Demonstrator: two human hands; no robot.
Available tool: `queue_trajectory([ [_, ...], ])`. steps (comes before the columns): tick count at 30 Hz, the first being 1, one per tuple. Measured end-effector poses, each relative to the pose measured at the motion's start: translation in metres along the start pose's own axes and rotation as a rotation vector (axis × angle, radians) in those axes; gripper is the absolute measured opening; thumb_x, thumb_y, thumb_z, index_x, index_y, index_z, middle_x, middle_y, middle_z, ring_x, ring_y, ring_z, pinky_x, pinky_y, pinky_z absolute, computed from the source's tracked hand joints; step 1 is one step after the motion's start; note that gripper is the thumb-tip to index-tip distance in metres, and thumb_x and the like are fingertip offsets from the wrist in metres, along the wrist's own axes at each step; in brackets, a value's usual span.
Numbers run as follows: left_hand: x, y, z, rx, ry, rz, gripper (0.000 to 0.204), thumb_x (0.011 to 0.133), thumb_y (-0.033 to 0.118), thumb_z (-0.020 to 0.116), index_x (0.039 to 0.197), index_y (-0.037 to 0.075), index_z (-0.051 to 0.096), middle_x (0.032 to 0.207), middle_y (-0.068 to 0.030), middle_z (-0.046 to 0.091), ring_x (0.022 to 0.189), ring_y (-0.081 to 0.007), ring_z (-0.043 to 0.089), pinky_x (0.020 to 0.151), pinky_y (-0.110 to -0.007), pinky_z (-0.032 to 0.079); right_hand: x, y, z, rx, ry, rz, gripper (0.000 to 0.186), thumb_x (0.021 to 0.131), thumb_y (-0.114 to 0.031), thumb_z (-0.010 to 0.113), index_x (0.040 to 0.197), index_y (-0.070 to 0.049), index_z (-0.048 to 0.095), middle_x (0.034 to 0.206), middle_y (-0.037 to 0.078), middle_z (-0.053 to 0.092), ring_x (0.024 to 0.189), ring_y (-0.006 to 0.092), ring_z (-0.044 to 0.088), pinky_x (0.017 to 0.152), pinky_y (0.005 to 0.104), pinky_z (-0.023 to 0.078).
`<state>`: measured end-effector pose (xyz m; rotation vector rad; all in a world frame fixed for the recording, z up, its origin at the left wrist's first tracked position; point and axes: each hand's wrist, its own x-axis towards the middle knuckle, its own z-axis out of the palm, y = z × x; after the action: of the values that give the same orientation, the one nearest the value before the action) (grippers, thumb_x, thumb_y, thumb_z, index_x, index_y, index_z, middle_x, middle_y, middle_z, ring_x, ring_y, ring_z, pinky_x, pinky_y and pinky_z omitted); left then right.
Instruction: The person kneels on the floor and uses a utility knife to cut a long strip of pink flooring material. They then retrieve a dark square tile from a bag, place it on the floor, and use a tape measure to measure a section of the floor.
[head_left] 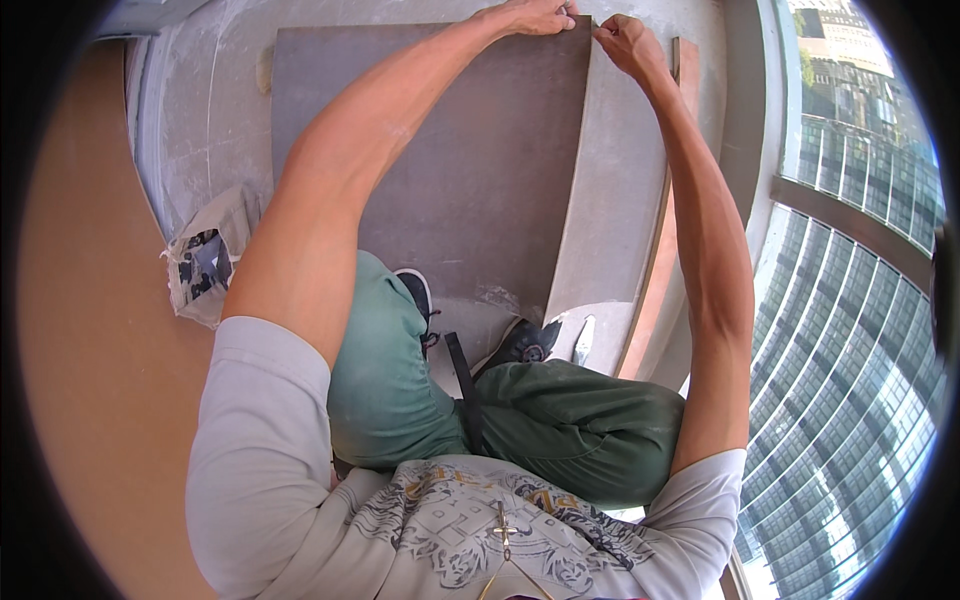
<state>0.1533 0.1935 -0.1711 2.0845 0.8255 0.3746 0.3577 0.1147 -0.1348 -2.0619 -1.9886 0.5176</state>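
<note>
My left hand (540,16) reaches to the top edge of a large dark grey tile (430,130) lying flat, its fingers closed at the right corner on something small I cannot make out. My right hand (625,45) is at the same corner, just right of the tile's edge, with thumb and finger pinched; what they hold, if anything, is too small to tell. A lighter grey strip (605,180) runs along the tile's right side, and a reddish wooden board (650,290) lies beyond it.
My bent knees and dark shoes (515,345) are at the tile's near edge. An open pale sack (210,260) lies left, beside a large brown board (90,330). A pointed metal tool (583,340) lies by my right shoe. A glass window (850,380) with a frame runs along the right.
</note>
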Motion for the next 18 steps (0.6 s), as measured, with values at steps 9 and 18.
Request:
queue_trajectory([
  [9, 0.014, 0.024, 0.011, 0.041, 0.038, 0.002, 0.031, 0.083, 0.024, 0.06, 0.099, 0.001, 0.073, 0.095, -0.0259, 0.072, 0.093, -0.0389, 0.07, 0.081, -0.047, 0.055, 0.044, 0.093, 0.038, -0.752, 0.001, -0.443, 0.025, 0.081, -0.029, 0.066, 0.06, -0.016, 0.069, 0.073, 0.014, 0.072, 0.069, 0.036, 0.07, 0.06, 0.047, 0.055],
  [18, 0.004, -0.014, 0.0, 0.108, -0.004, -0.015, 0.031, 0.082, 0.024, 0.059, 0.097, 0.001, 0.074, 0.098, -0.0259, 0.072, 0.093, -0.0389, 0.071, 0.081, -0.047, 0.055, 0.065, 0.078, 0.058, -0.697, -0.193, -0.954, 0.013, 0.079, -0.022, 0.066, 0.066, -0.018, 0.065, 0.067, 0.003, 0.067, 0.064, 0.024, 0.064, 0.057, 0.0409, 0.049],
])
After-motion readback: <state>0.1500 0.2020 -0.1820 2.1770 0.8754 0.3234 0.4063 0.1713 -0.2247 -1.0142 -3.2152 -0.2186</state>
